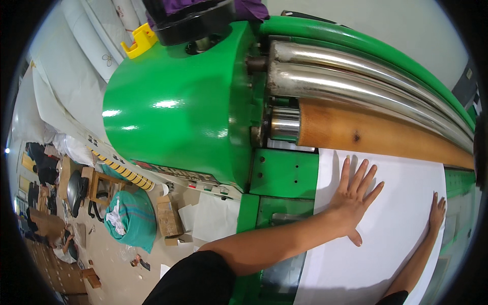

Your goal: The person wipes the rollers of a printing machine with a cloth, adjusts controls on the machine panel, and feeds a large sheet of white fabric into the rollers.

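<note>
My left hand rests with fingers spread on a large white sheet. Near the sheet's right edge, my right hand lies with its fingers stretched out along the surface. The sheet's far end meets a tan-wrapped roller on a green roller machine. Above that roller run two shiny metal rollers. Neither hand grips anything. Both sets of fingertips stay short of the tan roller.
A yellow bracket sits on the green housing. On the floor at left are a teal sack, a cardboard box and a wooden stool. Another person is far off at the left. White rolls stand behind.
</note>
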Action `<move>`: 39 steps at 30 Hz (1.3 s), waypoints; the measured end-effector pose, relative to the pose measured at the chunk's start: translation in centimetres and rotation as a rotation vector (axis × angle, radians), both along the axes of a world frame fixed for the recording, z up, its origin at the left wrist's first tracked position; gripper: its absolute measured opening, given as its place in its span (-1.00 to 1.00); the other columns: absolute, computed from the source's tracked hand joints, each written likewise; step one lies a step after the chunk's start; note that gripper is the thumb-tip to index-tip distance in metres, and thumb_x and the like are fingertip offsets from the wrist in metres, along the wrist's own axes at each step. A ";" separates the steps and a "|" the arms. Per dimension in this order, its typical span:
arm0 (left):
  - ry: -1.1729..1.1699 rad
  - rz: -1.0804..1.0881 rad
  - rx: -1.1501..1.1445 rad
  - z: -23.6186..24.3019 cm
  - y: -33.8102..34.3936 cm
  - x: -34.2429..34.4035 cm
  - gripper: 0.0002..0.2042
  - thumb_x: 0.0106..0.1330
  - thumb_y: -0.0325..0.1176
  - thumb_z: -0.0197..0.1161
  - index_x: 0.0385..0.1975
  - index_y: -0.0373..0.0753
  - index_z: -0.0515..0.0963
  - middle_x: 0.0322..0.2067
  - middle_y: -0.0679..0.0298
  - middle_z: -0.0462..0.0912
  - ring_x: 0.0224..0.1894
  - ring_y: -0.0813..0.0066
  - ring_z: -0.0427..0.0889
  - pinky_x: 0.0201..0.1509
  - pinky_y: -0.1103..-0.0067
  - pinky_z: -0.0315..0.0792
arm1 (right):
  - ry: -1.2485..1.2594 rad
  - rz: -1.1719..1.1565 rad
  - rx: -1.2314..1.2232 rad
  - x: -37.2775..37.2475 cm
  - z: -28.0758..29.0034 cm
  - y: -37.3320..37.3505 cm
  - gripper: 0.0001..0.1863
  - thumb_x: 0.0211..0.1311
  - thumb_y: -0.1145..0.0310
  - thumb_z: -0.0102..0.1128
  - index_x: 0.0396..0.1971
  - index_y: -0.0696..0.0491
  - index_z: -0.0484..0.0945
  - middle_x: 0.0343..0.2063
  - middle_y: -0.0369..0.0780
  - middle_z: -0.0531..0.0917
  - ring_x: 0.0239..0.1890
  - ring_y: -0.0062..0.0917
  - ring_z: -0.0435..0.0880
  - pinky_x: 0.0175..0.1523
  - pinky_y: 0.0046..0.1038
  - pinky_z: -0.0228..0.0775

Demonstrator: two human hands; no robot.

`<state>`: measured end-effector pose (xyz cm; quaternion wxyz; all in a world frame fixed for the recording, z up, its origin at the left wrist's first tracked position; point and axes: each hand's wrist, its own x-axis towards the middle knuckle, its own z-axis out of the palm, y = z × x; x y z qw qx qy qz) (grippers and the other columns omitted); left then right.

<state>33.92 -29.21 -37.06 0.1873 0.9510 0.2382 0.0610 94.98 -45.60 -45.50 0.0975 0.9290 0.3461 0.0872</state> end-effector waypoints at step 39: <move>0.101 -0.180 0.317 -1.6 -2.7 -1.6 0.36 -0.28 0.27 0.68 0.61 -0.16 0.12 0.58 -0.17 0.06 0.62 -0.25 -0.05 0.53 -0.31 -0.10 | 0.286 0.071 0.169 -10.7 4.5 -12.4 -0.44 0.71 0.23 -0.39 0.60 -0.16 0.19 0.62 -0.06 0.09 0.63 -0.04 0.04 0.68 -0.09 -0.12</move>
